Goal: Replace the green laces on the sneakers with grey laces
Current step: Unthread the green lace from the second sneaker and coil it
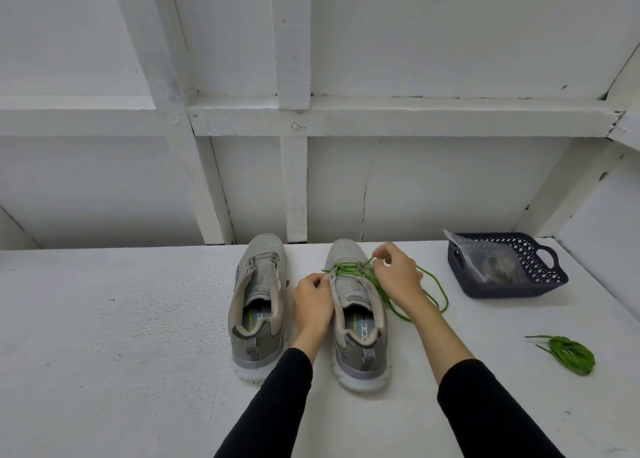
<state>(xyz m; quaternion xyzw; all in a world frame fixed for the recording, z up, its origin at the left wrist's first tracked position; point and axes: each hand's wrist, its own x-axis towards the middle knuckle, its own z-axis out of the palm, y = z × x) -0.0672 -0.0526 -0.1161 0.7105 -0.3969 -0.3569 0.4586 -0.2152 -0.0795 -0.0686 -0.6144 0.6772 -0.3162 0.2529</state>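
1. While both hands work at one shoe, a white desk (104,319) carries everything, set against a white panelled wall (415,180).
2. Two grey sneakers stand side by side, toes toward the wall: the left sneaker (258,305) has bare eyelets, and the right sneaker (356,312) carries a green lace (429,291) that trails loose onto the desk to its right.
3. At the far right, a dark blue basket (540,284) holds a clear bag (491,260); its contents are too blurred to tell.
4. Left hand (311,301): fingers pinch the right sneaker's left eyelet edge.
5. Right hand (394,270): fingers pinch the green lace near the toe-end eyelets.
6. Near the right edge lies a bundled green lace (568,353).
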